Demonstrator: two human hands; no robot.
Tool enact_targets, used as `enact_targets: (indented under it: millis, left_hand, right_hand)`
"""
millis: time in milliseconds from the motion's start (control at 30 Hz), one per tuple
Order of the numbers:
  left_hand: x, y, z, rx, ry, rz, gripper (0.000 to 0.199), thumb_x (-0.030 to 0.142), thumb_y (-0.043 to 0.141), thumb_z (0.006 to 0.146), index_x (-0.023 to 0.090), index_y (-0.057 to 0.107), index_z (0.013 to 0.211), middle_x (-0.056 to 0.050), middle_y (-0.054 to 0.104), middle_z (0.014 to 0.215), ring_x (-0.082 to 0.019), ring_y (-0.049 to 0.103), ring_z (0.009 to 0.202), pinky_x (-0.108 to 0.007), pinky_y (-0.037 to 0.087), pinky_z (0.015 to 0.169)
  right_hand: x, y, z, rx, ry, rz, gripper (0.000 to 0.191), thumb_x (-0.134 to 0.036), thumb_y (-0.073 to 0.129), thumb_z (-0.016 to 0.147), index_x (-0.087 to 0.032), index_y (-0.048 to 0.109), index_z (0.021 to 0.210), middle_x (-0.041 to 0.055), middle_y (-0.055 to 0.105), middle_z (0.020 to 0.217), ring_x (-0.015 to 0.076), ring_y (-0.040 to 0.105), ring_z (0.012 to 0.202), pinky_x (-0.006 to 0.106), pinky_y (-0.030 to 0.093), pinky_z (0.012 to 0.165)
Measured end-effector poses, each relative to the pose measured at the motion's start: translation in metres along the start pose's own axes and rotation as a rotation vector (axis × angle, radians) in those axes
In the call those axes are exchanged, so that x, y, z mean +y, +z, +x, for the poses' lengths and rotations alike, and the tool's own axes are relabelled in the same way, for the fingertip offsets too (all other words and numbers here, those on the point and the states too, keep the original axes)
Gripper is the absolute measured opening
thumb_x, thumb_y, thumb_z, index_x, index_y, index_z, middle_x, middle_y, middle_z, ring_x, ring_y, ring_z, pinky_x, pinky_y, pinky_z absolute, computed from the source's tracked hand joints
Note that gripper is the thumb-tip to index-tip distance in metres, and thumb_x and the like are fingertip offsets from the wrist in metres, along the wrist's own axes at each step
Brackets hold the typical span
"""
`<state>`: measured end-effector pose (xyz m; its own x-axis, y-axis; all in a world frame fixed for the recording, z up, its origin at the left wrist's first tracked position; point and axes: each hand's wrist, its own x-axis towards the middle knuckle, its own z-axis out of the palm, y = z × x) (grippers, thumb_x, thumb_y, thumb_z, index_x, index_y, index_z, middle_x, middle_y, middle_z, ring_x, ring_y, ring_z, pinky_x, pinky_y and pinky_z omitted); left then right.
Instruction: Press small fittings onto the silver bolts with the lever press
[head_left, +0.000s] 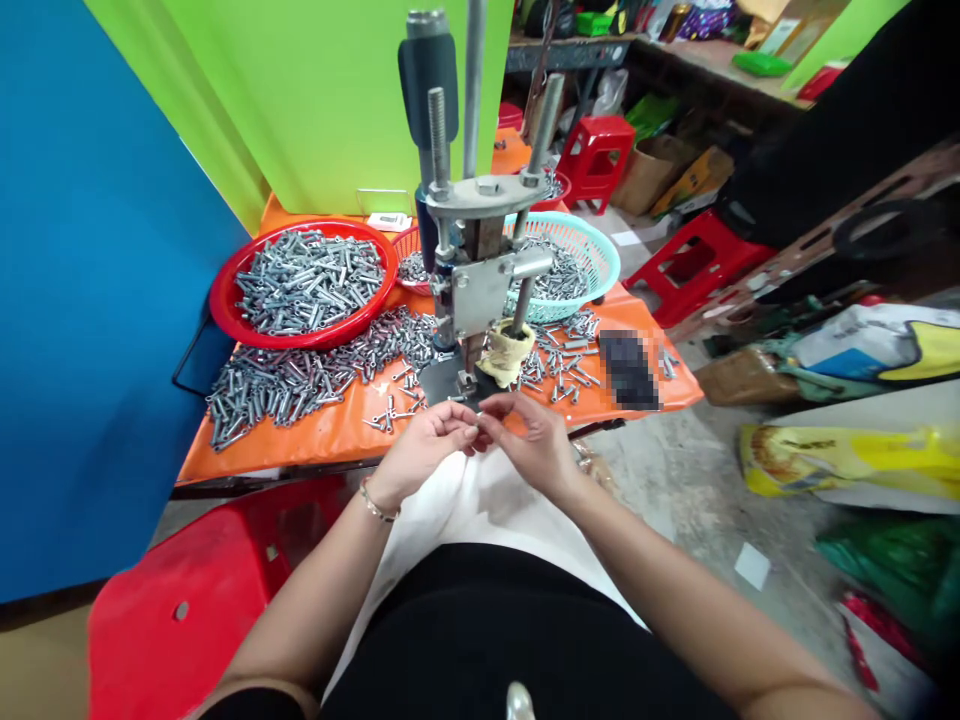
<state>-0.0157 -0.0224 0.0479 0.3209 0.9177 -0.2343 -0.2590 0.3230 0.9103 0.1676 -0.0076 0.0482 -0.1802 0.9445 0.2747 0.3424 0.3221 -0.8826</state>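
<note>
My left hand (433, 446) and my right hand (527, 437) meet in front of the metal press (482, 290), their fingertips pinched together. Something small seems to be between them, too small and covered to name. Right behind the fingers is the press's dark base plate (442, 380), with a yellowish cloth (508, 352) wrapped around the foot of its right post. Loose metal bolts (281, 385) lie heaped on the orange table (337, 432) to the left, and more lie scattered right of the press.
A red basin (217, 300) full of metal pieces stands at the back left, a light blue basket (604, 255) behind the press. A pixelated dark object (631, 370) lies at the table's right. Red stools (172, 610) (694, 265) flank the table.
</note>
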Motion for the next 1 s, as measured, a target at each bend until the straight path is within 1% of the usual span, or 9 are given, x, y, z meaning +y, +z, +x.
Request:
enact_targets:
  millis: [100,167,233,300,367,500,733,833,1000]
  left_hand:
    - [0.003,-0.007,0.014,0.099,0.085,0.130,0.034,0.042,0.079,0.082,0.017,0.072,0.103,-0.008,0.077,0.095,-0.020,0.073,0.087,-0.033,0.056,0.083]
    - [0.000,-0.009,0.028,0.245,0.205,0.225,0.023,0.037,0.071,0.089,0.017,0.071,0.101,-0.008,0.077,0.097,-0.020,0.071,0.091,-0.035,0.055,0.088]
    - [-0.005,-0.008,0.041,0.385,0.331,0.378,0.013,0.029,0.067,0.090,0.018,0.070,0.096,-0.007,0.076,0.101,-0.020,0.069,0.096,-0.036,0.053,0.093]
    - [-0.009,-0.008,0.051,0.494,0.430,0.553,0.005,0.022,0.068,0.087,0.019,0.071,0.091,-0.007,0.074,0.103,-0.021,0.065,0.104,-0.037,0.050,0.097]
    - [-0.011,-0.008,0.056,0.546,0.479,0.667,0.002,0.021,0.071,0.085,0.020,0.071,0.087,-0.005,0.072,0.099,-0.022,0.063,0.104,-0.036,0.048,0.097]
    - [-0.014,-0.010,0.056,0.533,0.480,0.689,0.003,0.022,0.070,0.087,0.021,0.072,0.088,-0.003,0.072,0.090,-0.020,0.064,0.095,-0.033,0.049,0.090]
    - [-0.021,-0.012,0.067,0.545,0.508,0.689,0.001,0.022,0.071,0.085,0.021,0.072,0.084,-0.004,0.073,0.095,-0.021,0.064,0.099,-0.034,0.049,0.091]
    - [-0.024,-0.012,0.072,0.540,0.527,0.674,0.003,0.022,0.072,0.084,0.021,0.071,0.082,-0.004,0.071,0.091,-0.021,0.063,0.096,-0.034,0.049,0.089]
    - [-0.021,-0.015,0.071,0.524,0.499,0.674,0.003,0.023,0.072,0.085,0.021,0.072,0.084,-0.004,0.072,0.093,-0.021,0.064,0.095,-0.034,0.050,0.086]
  right_hand:
    - [0.020,-0.009,0.022,0.288,0.036,-0.024,0.039,-0.042,0.075,0.082,-0.021,0.063,0.113,0.0089,0.068,0.106,0.0198,0.065,0.092,0.036,0.056,0.083]
    - [0.037,-0.012,0.043,0.375,0.052,-0.025,0.060,-0.043,0.080,0.074,-0.019,0.058,0.124,0.0140,0.062,0.125,0.0236,0.062,0.105,0.038,0.055,0.086]
    - [0.050,-0.013,0.061,0.246,0.093,0.048,0.066,-0.044,0.080,0.072,-0.019,0.057,0.128,0.0143,0.062,0.129,0.0249,0.062,0.111,0.038,0.054,0.089]
    - [0.055,-0.011,0.071,0.097,0.142,0.149,0.057,-0.047,0.077,0.075,-0.019,0.061,0.122,0.0108,0.068,0.119,0.0227,0.064,0.105,0.036,0.055,0.088]
    - [0.051,-0.010,0.069,0.071,0.197,0.189,0.050,-0.050,0.074,0.077,-0.018,0.063,0.114,0.0075,0.071,0.104,0.0198,0.065,0.095,0.033,0.055,0.084]
    - [0.018,-0.025,0.041,0.137,0.283,0.171,0.047,-0.051,0.078,0.075,-0.017,0.065,0.104,0.0037,0.067,0.087,0.0140,0.059,0.074,0.026,0.051,0.065]
    - [-0.050,-0.085,0.013,-0.085,0.456,0.254,0.052,-0.051,0.083,0.071,-0.017,0.068,0.107,0.0047,0.069,0.082,0.0139,0.059,0.063,0.025,0.050,0.056]
    - [-0.041,-0.080,0.019,-0.089,0.385,0.124,0.045,-0.046,0.081,0.073,-0.016,0.067,0.103,0.0059,0.071,0.087,0.0167,0.063,0.072,0.029,0.053,0.066]
    - [0.019,-0.034,0.041,0.079,0.265,0.010,0.044,-0.038,0.076,0.072,-0.017,0.062,0.109,0.0073,0.071,0.099,0.0203,0.066,0.086,0.036,0.055,0.082]
